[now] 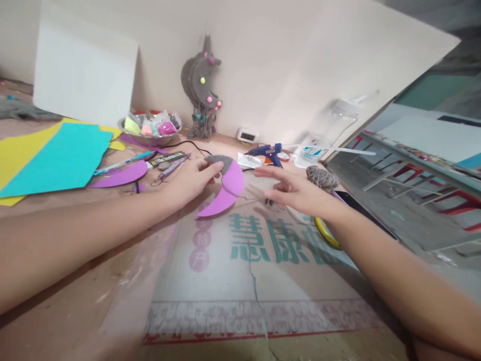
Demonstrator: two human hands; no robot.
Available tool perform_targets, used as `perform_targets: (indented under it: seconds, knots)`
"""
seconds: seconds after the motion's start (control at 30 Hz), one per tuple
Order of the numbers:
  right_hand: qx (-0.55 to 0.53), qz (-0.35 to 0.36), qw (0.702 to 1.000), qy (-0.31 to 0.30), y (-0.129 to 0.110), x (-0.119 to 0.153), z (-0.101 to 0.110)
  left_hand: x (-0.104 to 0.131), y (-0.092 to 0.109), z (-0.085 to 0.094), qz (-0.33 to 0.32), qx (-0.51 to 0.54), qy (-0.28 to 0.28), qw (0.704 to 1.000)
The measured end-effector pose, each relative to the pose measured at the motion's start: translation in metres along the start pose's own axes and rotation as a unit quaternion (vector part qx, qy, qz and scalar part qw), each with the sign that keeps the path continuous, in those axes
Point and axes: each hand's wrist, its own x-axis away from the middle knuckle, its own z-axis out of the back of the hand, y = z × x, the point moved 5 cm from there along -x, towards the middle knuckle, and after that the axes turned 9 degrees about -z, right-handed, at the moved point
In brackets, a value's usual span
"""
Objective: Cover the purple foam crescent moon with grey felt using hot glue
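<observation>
A purple crescent (233,181) has its upper end wrapped in grey yarn. My left hand (197,178) pinches that wrapped end between thumb and fingers. From the crescent a strand of grey yarn runs right toward my right hand (287,189), which is beside it with its fingers apart. Whether the strand touches those fingers is blurred. A ball of grey yarn (322,178) lies just beyond my right wrist. Behind the crescent is a blue glue gun (267,153).
Yellow and turquoise sheets (62,160), a purple piece (122,175) and pens lie left. A bowl (149,131) of coloured packets and a decorated grey moon (205,85) stand behind. Yellow tape (326,233) and a dark phone (364,213) are by my right forearm.
</observation>
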Motion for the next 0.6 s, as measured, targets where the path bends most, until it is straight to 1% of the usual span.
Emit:
perform_targets:
  seconds: [0.07, 0.13, 0.2, 0.27, 0.3, 0.37, 0.43, 0.5, 0.57, 0.6]
  knots:
    - [-0.032, 0.001, 0.995, -0.097, -0.003, 0.003, -0.008, 0.000, -0.001, 0.001, 0.008, -0.002, 0.001, 1.000]
    - [-0.015, 0.000, 0.987, -0.162, -0.006, 0.007, -0.014, 0.000, 0.000, 0.001, 0.015, -0.014, -0.007, 1.000]
    - [0.058, 0.016, 0.980, -0.190, -0.008, 0.010, -0.013, 0.001, 0.003, 0.001, 0.019, -0.032, -0.013, 0.999]
    - [0.136, 0.031, 0.970, -0.198, -0.006, 0.012, -0.005, 0.001, 0.005, 0.002, 0.022, -0.046, -0.015, 0.999]
    - [0.160, 0.029, 0.968, -0.193, -0.003, 0.012, 0.002, 0.001, 0.005, 0.002, 0.023, -0.049, -0.015, 0.998]
    - [0.192, -0.001, 0.968, -0.161, 0.006, 0.010, 0.021, 0.001, 0.005, 0.002, 0.023, -0.047, -0.015, 0.999]
    - [0.215, -0.045, 0.969, -0.110, 0.017, 0.008, 0.043, 0.001, 0.005, 0.002, 0.020, -0.043, -0.013, 0.999]
    - [0.241, -0.092, 0.964, -0.057, 0.027, 0.006, 0.063, 0.001, 0.003, 0.001, 0.019, -0.046, -0.014, 0.999]
    - [0.269, -0.129, 0.954, -0.019, 0.032, 0.006, 0.076, 0.001, 0.001, 0.001, 0.018, -0.053, -0.019, 0.998]
    - [0.277, -0.135, 0.951, -0.003, 0.031, 0.007, 0.079, 0.001, 0.000, 0.001, 0.016, -0.056, -0.021, 0.998]
